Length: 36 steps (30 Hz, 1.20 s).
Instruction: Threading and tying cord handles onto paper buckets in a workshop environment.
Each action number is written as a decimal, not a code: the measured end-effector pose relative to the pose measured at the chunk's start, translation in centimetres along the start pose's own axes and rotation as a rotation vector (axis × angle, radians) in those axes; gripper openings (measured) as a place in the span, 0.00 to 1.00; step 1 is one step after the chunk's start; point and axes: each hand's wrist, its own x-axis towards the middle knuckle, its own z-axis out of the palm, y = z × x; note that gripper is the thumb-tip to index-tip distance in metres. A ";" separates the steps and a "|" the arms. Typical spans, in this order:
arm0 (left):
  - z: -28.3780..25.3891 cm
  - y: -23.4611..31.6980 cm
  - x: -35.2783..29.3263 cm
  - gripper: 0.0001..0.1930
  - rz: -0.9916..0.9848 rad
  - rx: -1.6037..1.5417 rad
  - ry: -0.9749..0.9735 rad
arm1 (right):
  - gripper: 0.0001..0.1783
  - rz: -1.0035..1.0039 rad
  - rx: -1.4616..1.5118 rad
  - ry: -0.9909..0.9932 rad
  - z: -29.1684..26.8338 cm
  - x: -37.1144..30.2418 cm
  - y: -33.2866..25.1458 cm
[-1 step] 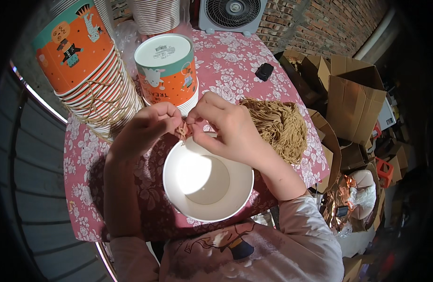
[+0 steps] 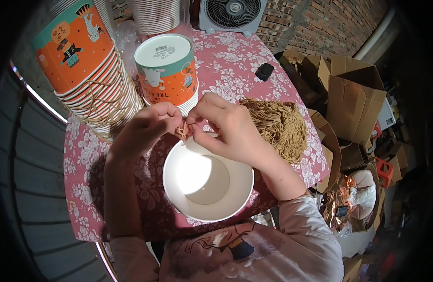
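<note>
A white paper bucket [image 2: 241, 184] rests on the table in front of me, its mouth turned up toward me and a bright patch of sunlight inside. At its far rim, my left hand [image 2: 145, 126] pinches a short piece of tan cord [image 2: 182, 132], which looks looped or knotted. My right hand [image 2: 230, 123] is closed in a pinch at the same cord, just to the right. The fingertips hide most of it. Beyond the right wrist lies a thick bundle of tan cords [image 2: 281, 129].
Tall stacks of nested orange-printed buckets [image 2: 75, 56] stand at left, tan cords draped over one. An upside-down bucket stack [image 2: 167, 80] is behind my hands. A black object [image 2: 264, 72] and a fan [image 2: 233, 14] sit farther back. Cardboard boxes [image 2: 355, 96] crowd the right.
</note>
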 end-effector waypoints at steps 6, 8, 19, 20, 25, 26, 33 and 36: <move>0.4 0.6 -0.3 0.10 -0.011 -0.047 0.021 | 0.08 0.055 0.044 -0.063 -0.3 0.0 0.2; 0.2 0.5 -0.3 0.12 0.010 -0.045 0.002 | 0.08 0.056 0.039 -0.076 -0.2 0.0 0.2; 0.7 0.6 -0.3 0.08 0.139 0.103 0.249 | 0.11 0.038 0.088 0.004 0.2 0.0 0.3; 0.7 0.6 -0.3 0.08 0.139 0.104 0.250 | 0.11 0.037 0.088 0.004 0.1 0.0 0.2; 1.3 0.2 -0.3 0.11 0.179 0.127 0.278 | 0.13 0.024 0.056 0.016 0.1 -0.1 0.4; 1.5 0.1 -0.3 0.11 0.178 0.129 0.281 | 0.13 0.022 0.059 0.016 0.0 0.0 0.3; 2.9 0.1 0.0 0.14 0.347 0.244 0.301 | 0.14 0.289 0.117 -0.087 0.0 0.0 0.2; 3.2 -0.1 0.1 0.14 0.372 0.198 0.354 | 0.13 0.350 0.209 -0.084 0.3 -0.1 0.5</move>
